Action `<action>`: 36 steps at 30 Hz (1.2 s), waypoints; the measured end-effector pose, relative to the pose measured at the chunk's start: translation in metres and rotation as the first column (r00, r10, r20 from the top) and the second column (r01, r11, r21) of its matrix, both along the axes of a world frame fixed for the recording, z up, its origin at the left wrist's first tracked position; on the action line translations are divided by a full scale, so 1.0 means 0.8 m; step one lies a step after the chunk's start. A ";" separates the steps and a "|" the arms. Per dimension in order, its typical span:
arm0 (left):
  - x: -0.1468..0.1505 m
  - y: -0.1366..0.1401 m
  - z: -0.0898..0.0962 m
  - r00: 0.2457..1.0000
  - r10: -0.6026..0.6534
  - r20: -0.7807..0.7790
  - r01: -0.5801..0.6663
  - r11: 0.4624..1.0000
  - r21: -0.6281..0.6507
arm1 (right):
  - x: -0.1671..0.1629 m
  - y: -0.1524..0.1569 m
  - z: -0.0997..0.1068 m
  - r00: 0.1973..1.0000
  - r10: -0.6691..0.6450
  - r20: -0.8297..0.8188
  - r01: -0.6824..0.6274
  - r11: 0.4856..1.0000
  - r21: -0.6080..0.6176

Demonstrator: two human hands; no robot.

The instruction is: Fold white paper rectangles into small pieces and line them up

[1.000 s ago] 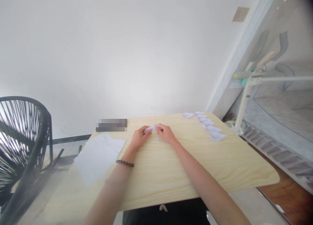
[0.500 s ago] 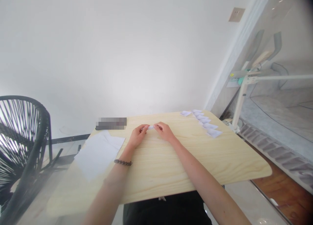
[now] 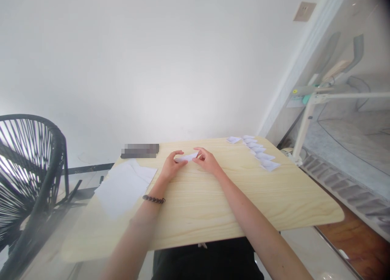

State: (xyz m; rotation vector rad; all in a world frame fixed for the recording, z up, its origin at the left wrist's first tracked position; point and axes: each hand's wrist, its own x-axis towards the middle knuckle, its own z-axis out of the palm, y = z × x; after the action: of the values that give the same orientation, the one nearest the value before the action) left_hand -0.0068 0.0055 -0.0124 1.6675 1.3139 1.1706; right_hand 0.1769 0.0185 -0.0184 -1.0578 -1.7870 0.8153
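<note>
Between my hands, over the middle of the wooden table (image 3: 195,207), is a small folded white paper boat (image 3: 187,157). My left hand (image 3: 173,165) pinches its left end, thumb on the near side and fingers behind. At its right end my right hand (image 3: 207,161) holds the tip between thumb and fingers. Several finished-looking folded paper boats (image 3: 264,155) stand in an overlapping row at the right, and one more paper boat (image 3: 233,140) sits just left of that row's far end. Loose white paper sheets (image 3: 124,186) lie left of my left forearm.
A dark object (image 3: 140,150), blurred out by pixels, lies at the table's far left corner. Behind the table rises a white wall (image 3: 183,68). A black woven chair (image 3: 33,170) stands at the left, and a white metal frame (image 3: 304,127) at the right.
The folded paper has turned up and shows a wider face between my hands. My fingers have spread from a tight pinch. The whole view has shifted slightly.
</note>
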 end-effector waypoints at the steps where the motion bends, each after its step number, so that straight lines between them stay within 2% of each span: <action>1: 0.001 -0.001 0.001 1.000 -0.016 -0.022 0.016 1.000 0.003 | 0.000 0.001 -0.001 1.000 0.005 -0.010 -0.005 1.000 -0.008; 6: 0.004 -0.008 0.008 0.986 -0.105 -0.132 0.110 0.993 0.032 | 0.002 -0.001 0.000 0.998 0.024 0.065 -0.025 1.000 0.015; 11: 0.007 -0.010 0.011 0.981 -0.093 -0.172 0.098 0.995 0.023 | 0.001 -0.005 0.002 0.992 0.000 0.129 -0.005 0.999 0.044; 21: 0.008 -0.007 0.009 0.995 -0.088 0.041 0.090 0.995 -0.047 | 0.002 -0.004 -0.002 0.992 -0.087 0.094 0.083 0.995 0.047; 24: 0.005 -0.010 0.014 0.990 -0.137 0.032 0.139 0.986 -0.087 | 0.002 -0.005 -0.001 0.993 -0.068 0.093 0.065 0.997 0.033; 28: 0.004 -0.013 0.020 0.988 -0.156 0.000 0.155 0.987 -0.052 | 0.003 -0.006 -0.001 0.997 -0.012 0.079 0.011 1.000 0.017; 32: 0.006 -0.013 0.020 0.990 -0.134 -0.035 0.132 0.990 -0.049 | 0.002 -0.006 -0.001 0.995 -0.030 0.092 0.027 0.999 0.035; 36: 0.007 -0.010 0.013 0.988 -0.152 0.000 0.151 0.986 -0.068 | 0.002 -0.006 -0.001 0.994 -0.055 0.095 0.051 0.998 0.044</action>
State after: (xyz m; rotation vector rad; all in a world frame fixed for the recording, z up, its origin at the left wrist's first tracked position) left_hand -0.0016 -0.0023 -0.0017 1.6904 1.1935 1.0229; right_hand 0.1781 0.0140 -0.0192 -1.1288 -1.8409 0.7024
